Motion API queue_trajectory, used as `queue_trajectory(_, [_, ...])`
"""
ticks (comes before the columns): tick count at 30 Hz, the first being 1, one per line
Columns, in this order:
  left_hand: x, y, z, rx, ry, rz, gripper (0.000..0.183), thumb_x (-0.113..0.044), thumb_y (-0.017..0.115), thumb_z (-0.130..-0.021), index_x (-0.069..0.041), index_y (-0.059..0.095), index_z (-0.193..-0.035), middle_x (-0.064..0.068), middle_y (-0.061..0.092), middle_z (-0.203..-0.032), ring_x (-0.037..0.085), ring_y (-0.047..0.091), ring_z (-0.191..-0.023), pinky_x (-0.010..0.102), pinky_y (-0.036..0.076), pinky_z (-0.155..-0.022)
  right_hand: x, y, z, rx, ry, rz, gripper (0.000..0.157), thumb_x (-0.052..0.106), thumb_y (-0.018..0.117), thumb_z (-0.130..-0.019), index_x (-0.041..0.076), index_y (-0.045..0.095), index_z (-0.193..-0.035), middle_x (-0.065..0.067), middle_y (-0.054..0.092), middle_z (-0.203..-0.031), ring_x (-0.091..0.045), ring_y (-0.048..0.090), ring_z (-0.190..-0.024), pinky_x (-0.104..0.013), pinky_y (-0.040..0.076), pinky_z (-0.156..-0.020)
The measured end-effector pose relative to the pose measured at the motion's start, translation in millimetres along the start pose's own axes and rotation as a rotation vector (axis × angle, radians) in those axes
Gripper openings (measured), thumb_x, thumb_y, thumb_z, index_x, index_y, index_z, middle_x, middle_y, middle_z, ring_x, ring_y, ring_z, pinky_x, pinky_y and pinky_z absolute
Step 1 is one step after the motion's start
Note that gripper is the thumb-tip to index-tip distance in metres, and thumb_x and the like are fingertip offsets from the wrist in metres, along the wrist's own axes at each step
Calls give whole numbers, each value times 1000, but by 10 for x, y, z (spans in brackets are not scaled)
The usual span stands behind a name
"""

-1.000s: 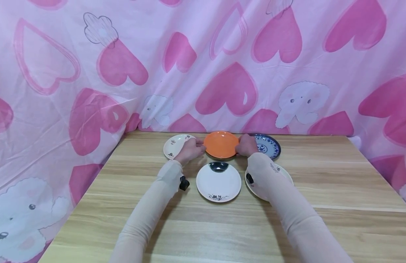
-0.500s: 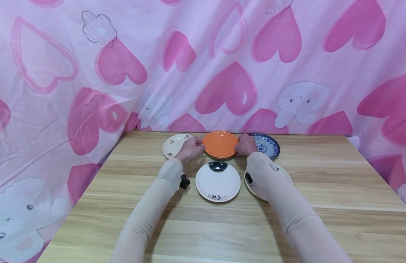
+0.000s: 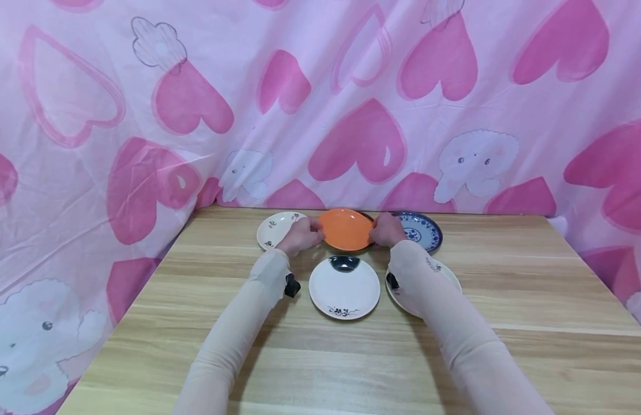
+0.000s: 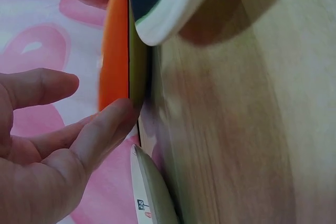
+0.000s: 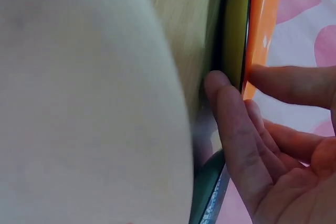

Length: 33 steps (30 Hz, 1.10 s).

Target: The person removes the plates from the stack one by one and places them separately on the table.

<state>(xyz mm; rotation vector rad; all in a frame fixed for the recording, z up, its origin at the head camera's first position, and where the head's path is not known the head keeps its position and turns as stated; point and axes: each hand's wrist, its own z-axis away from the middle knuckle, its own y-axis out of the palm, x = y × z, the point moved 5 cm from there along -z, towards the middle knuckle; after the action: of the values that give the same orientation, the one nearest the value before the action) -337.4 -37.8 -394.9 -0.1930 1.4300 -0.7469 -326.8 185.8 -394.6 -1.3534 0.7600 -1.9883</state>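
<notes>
An orange plate [image 3: 345,229] lies on top of a dark-rimmed plate with an olive outer side [image 5: 236,30], at the back of the table between both hands. My left hand [image 3: 301,235] is at their left edge. In the left wrist view one fingertip touches the rim, while the upper digit stays apart from it. My right hand [image 3: 388,229] pinches the right edge, one digit against the orange rim and a fingertip beneath the olive side. A cream plate with small motifs [image 3: 272,227] sits partly behind the left hand. A blue-and-white plate [image 3: 426,230] is beside the right hand.
In front of the orange plate stands a white plate with a black patch [image 3: 344,294]. The right forearm partly covers another cream plate [image 3: 450,276]. A pink heart-patterned cloth [image 3: 357,138] hangs right behind the wooden table [image 3: 320,369].
The orange plate has shifted slightly left, and a dark rim now shows at its upper right. Both hands stay almost where they were.
</notes>
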Motion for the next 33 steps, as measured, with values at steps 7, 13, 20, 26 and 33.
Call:
queue_trajectory(7, [-18,11,12,10,10,-35,43,-11,64,-94,2,58,-134,18,63,-130,23,59,-105,29,56,-93,-1,10,9,16,-6,-20,24,7,71,-87,3,68,-110,-15,69,-110,-21,66,-82,-26,60,-69])
queue_trajectory(13, [0,14,-8,-2,15,-54,43,-11,65,-94,2,58,-134,18,64,-128,23,59,-105,31,55,-93,-8,6,12,13,8,-20,32,8,71,-88,2,65,-119,-17,67,-117,-22,66,-85,-26,59,-72])
queue_trajectory(20, [14,17,-21,-40,-9,-57,38,-11,68,-93,-1,63,-129,17,67,-125,22,63,-101,29,58,-89,-10,-4,25,28,18,-11,31,9,71,-89,3,66,-119,-16,68,-117,-21,67,-87,-27,60,-75])
queue_trajectory(26, [3,3,-16,-75,-7,-52,35,-9,72,-90,-2,67,-124,16,69,-123,23,62,-104,31,57,-91,-28,-39,24,28,29,-12,24,9,73,-88,3,68,-111,-16,71,-108,-19,69,-80,-24,58,-71])
queue_trajectory(33, [-6,-11,1,-104,-20,-29,38,-5,73,-87,-1,67,-124,17,68,-125,24,62,-107,32,56,-95,-35,-55,14,24,1,40,19,12,67,-92,2,70,-108,-15,70,-102,-17,70,-74,-23,56,-64])
